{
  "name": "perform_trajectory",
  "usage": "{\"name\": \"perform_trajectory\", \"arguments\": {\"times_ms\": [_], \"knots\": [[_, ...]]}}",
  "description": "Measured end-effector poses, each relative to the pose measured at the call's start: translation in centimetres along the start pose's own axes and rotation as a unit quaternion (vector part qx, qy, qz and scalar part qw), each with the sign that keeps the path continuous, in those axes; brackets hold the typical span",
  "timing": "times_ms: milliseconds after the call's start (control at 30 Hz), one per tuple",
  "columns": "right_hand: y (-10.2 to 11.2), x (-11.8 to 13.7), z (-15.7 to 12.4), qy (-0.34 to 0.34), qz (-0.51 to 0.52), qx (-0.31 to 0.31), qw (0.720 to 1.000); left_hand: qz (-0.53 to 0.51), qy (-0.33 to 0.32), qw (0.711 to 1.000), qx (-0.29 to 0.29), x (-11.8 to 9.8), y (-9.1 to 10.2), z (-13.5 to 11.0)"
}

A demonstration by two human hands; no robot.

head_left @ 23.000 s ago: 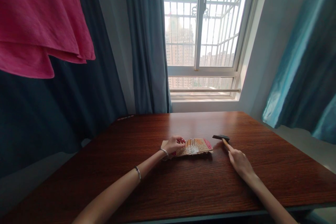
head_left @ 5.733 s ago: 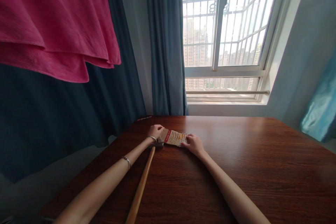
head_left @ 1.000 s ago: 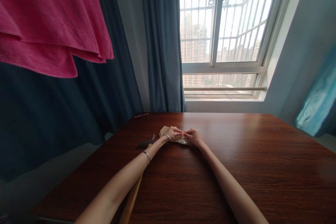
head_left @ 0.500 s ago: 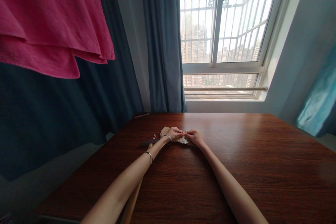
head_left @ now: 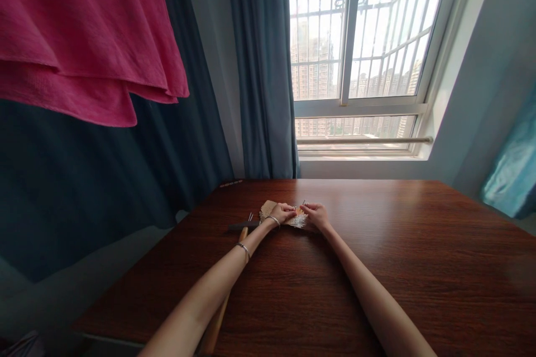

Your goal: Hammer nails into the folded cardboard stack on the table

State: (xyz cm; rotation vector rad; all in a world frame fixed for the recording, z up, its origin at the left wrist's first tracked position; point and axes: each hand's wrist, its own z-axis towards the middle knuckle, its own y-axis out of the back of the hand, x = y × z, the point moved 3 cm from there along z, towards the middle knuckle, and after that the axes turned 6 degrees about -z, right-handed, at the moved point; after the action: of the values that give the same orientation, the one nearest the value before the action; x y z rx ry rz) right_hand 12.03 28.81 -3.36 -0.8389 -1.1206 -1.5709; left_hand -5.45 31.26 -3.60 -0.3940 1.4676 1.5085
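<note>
My left hand (head_left: 285,212) is closed in a pinch over a tan piece like cardboard (head_left: 268,207) with a ragged, fringed edge. What its fingertips hold is too small to make out. Opposite it, my right hand (head_left: 317,213) pinches a thin dark nail (head_left: 304,202), which sticks up from the fingertips. Below and between both hands lies a cluster of shiny silver slivers (head_left: 298,221), like loose nails. A hammer lies on the table, its dark head (head_left: 240,226) left of my left wrist and its wooden handle (head_left: 215,326) running partly under my left forearm.
Two thin metal nails (head_left: 250,216) show just behind the hammer head. The brown wooden table (head_left: 397,256) reaches to the wall beneath a barred window (head_left: 360,56). A pink towel (head_left: 92,39) hangs at upper left, before dark blue curtains (head_left: 263,67).
My right hand has drawn slightly away from my left, and the nail in it now shows more plainly. The whole view has shifted a little.
</note>
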Motion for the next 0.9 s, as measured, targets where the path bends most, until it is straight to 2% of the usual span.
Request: {"name": "perform_trajectory", "arguments": {"times_ms": [167,333,500,667,833,900], "knots": [[0.6,0.4,0.1,-0.038,0.114,-0.010,0.993,-0.002,-0.008,1.000,0.003,-0.5,0.0,-0.3],[-1.0,1.3,-0.2,-0.069,0.239,-0.003,0.969,-0.013,-0.010,1.000,0.012,-0.6,0.1,-0.3],[-1.9,0.9,-0.6,-0.099,0.321,-0.021,0.942,-0.032,-0.005,0.999,0.004,-0.5,0.0,-0.4],[-2.0,0.1,-0.8,-0.113,0.332,-0.029,0.936,-0.063,0.016,0.998,0.000,-1.0,0.1,-0.6],[-2.0,0.1,-0.9,-0.105,0.282,-0.027,0.953,-0.138,0.044,0.987,-0.067,-2.2,0.3,-0.8],[-2.1,0.2,-1.0,-0.095,0.244,-0.024,0.965,-0.146,0.075,0.981,-0.100,-2.2,0.7,-1.0]]}}
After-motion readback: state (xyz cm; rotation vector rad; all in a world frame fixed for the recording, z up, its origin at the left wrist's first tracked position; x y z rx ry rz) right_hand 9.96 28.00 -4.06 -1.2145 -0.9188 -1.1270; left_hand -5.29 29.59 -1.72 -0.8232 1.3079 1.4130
